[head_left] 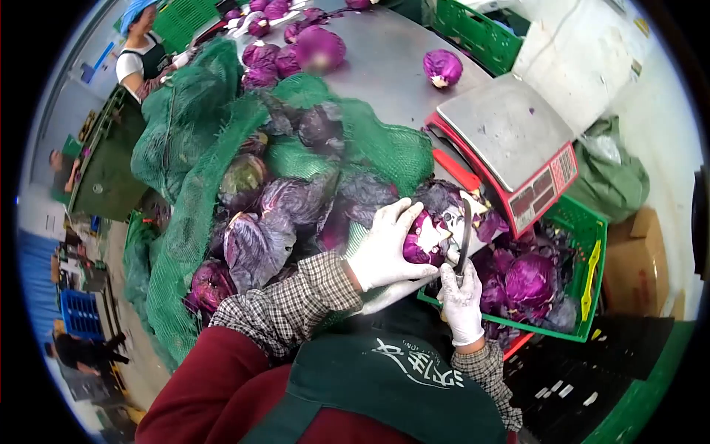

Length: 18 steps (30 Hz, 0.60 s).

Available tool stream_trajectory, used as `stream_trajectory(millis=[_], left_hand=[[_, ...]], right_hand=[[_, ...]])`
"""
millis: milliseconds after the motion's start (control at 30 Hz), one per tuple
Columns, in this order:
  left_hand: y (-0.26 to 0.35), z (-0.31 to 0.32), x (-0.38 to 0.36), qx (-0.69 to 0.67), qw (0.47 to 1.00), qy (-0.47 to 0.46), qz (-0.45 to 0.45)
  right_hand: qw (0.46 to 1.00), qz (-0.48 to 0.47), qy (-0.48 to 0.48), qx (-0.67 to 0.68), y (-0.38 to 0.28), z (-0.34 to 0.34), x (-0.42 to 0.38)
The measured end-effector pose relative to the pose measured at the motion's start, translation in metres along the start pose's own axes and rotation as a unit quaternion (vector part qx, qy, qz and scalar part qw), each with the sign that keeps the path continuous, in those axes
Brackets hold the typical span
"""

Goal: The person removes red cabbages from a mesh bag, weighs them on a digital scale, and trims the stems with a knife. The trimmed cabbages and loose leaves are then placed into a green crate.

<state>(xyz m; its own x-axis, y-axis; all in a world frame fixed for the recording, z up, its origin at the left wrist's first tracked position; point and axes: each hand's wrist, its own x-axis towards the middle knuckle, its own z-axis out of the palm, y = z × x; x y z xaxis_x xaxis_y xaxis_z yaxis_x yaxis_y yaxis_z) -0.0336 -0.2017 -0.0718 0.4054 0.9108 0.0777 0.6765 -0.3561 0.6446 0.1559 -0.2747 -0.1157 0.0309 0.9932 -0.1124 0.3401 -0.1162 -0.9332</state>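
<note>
My left hand, in a white glove, is wrapped round a red cabbage whose pale cut stem end faces right. Also gloved, my right hand grips a knife, its dark curved blade pointing up beside the cabbage's cut side. Left of my hands, a green mesh sack lies spread, with several dull-leaved cabbages in its mouth. Under my right hand's side stands a green crate holding cabbage leaves and a purple cabbage.
A red-framed scale stands right of the sack, with an orange-red handle beside it. Several trimmed cabbages and a single one sit on the metal table. Another person works at the far left. A cardboard box stands right.
</note>
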Motion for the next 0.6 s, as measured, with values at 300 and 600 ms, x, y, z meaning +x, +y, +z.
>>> stream_trajectory(millis=[300, 600], left_hand=[[0.009, 0.013, -0.009, 0.039, 0.999, 0.016, 0.030], [0.024, 0.033, -0.002, 0.088, 0.993, 0.068, 0.031]], right_hand=[[0.986, -0.128, 0.031, -0.099, -0.017, -0.003, 0.002], [0.968, -0.163, 0.032, -0.187, -0.017, -0.005, 0.018]])
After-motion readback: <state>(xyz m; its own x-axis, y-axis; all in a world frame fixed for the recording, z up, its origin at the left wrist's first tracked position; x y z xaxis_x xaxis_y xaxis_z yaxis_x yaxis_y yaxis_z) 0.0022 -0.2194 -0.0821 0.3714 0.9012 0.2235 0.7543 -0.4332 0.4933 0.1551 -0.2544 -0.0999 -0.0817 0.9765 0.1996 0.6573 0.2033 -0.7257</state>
